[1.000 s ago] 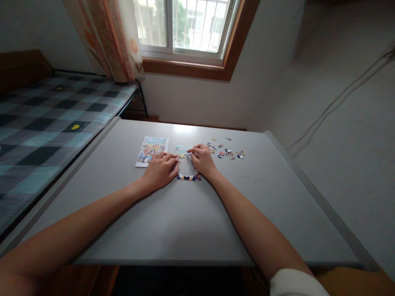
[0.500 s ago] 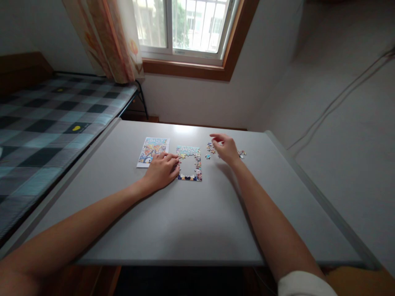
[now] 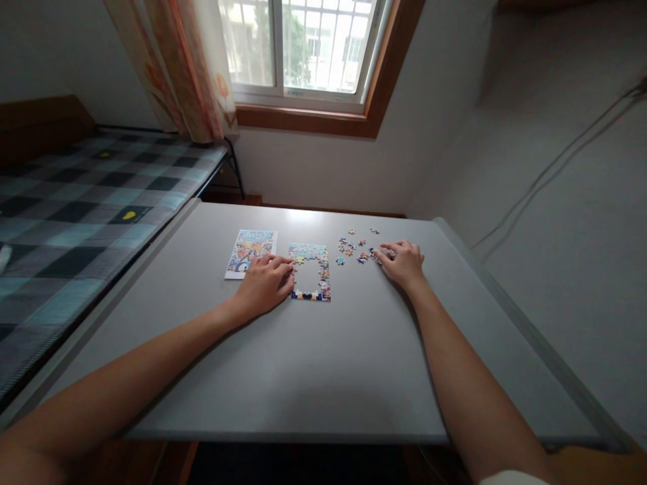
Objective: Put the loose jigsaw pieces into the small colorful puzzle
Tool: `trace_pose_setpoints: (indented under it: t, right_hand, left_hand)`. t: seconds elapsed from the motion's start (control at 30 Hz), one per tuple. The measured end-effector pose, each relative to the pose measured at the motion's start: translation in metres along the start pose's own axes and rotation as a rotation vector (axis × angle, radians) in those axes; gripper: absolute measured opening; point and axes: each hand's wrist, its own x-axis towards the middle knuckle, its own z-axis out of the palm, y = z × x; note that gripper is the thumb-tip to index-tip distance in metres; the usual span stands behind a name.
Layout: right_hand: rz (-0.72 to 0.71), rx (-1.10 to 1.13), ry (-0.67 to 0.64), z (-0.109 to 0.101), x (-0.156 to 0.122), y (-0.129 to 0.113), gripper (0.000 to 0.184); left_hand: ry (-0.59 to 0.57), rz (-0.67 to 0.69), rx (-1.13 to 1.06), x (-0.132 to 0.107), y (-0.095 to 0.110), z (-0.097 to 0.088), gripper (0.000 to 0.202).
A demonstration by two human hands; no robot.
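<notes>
Picking through the loose pieces (image 3: 354, 246)
They're just right of the puzzle (image 3: 308, 253) on the table (image 3: 323, 364). My right hand (image 3: 404, 264) has its fingertips on them, can't tell if it's pinching; left hand (image 3: 263, 283) lies flat and open against the puzzle. I'd brace it and lift one piece.

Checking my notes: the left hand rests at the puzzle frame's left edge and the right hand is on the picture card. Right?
Not quite. The head view shows the right hand on the loose pieces right of the puzzle frame, not on the picture card. The left hand does rest at the frame's left edge.
</notes>
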Motion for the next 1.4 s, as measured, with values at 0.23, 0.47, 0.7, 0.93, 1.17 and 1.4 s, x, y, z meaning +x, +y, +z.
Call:
trace_pose_setpoints:
  t: [0.23, 0.47, 0.7, 0.93, 1.17, 1.4]
  right_hand:
    - [-0.009, 0.042, -0.025, 0.003, 0.001, 0.005, 0.036]
    - [0.006, 0.086, -0.011, 0.006, 0.003, 0.005, 0.032]
    - [0.027, 0.126, 0.013, 0.008, 0.006, 0.005, 0.027]
    - [0.100, 0.138, 0.140, 0.007, 0.012, 0.016, 0.029]
    - [0.183, 0.084, 0.135, 0.004, 0.010, 0.018, 0.025]
    - [0.072, 0.123, 0.020, -0.007, 0.005, 0.007, 0.025]
  left_hand:
    - [0.015, 0.011, 0.009, 0.000, -0.002, 0.003, 0.022]
    - [0.022, 0.008, 0.008, 0.000, -0.001, 0.003, 0.021]
    - [0.020, 0.006, -0.001, 0.000, -0.003, 0.005, 0.022]
    - [0.015, 0.004, 0.002, -0.001, -0.001, 0.002, 0.021]
    - [0.012, 0.006, 0.007, 0.000, -0.002, 0.004, 0.024]
    - [0.018, 0.006, 0.007, 0.000, -0.002, 0.004, 0.023]
